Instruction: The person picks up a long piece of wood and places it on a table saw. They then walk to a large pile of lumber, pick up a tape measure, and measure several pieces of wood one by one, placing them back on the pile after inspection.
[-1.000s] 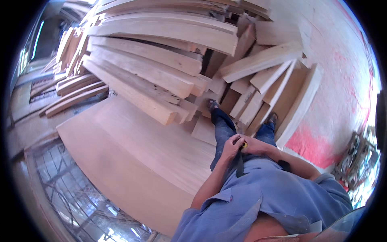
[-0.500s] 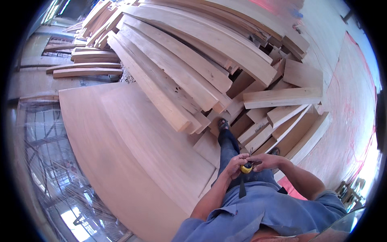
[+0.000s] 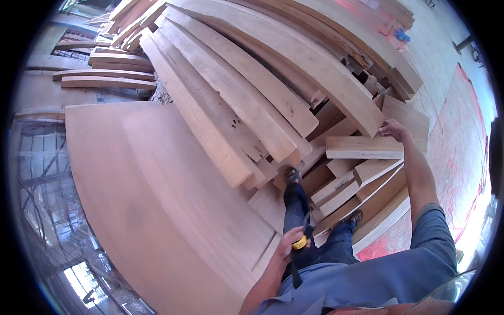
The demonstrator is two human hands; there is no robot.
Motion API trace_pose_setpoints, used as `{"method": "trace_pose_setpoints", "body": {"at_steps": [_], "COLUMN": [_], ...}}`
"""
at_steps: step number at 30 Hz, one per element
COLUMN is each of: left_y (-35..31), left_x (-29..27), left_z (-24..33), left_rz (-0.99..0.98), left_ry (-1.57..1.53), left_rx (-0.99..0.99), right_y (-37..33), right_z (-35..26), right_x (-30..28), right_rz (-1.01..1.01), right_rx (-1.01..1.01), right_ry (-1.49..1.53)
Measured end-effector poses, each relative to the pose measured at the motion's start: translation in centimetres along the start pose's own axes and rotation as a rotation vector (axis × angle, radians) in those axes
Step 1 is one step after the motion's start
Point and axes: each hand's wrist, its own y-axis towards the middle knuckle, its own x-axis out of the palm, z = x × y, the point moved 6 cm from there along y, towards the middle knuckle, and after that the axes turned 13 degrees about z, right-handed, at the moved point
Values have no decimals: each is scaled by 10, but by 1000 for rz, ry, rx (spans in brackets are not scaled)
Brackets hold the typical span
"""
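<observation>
In front of my waist, my left hand (image 3: 290,243) is closed around a yellow and black tape measure (image 3: 300,242), with a black strap hanging close by. My right hand (image 3: 394,129) reaches out to the far right and grips the near end of a long, curved wooden plank (image 3: 336,89). Its fingertips are partly hidden at the plank's edge. Just below that hand lies a short, squared wooden block (image 3: 362,147). Several thick planks (image 3: 226,105) rest side by side on the pile to the left of that plank.
A broad pale wooden panel (image 3: 157,184) lies at the left, beside a plastic-wrapped stack (image 3: 58,210). Offcuts (image 3: 336,194) surround my feet, which stand among the boards. More lumber (image 3: 118,76) is at the back left. A pinkish sheet (image 3: 457,152) covers floor at the right.
My right hand has left the tape measure and stretched forward and right to the plank's end. My left hand, still holding the tape measure, has moved down and left. The view has shifted.
</observation>
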Motion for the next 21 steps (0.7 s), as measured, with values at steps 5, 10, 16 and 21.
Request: {"method": "trace_pose_setpoints", "body": {"at_steps": [5, 10, 16, 21], "left_y": [-2, -4, -2, -10], "left_x": [-75, -79, -35, -12], "left_z": [1, 11, 22, 26], "left_rz": [207, 276, 208, 229], "left_ry": [-151, -169, -102, -155], "left_rx": [31, 43, 75, 125], "right_y": [48, -9, -15, -125], "right_z": [62, -11, 2, -1], "right_x": [-8, 45, 100, 216], "right_rz": [-159, 117, 28, -59], "right_rx": [-8, 29, 11, 85], "right_ry": [486, 1322, 893, 860]}}
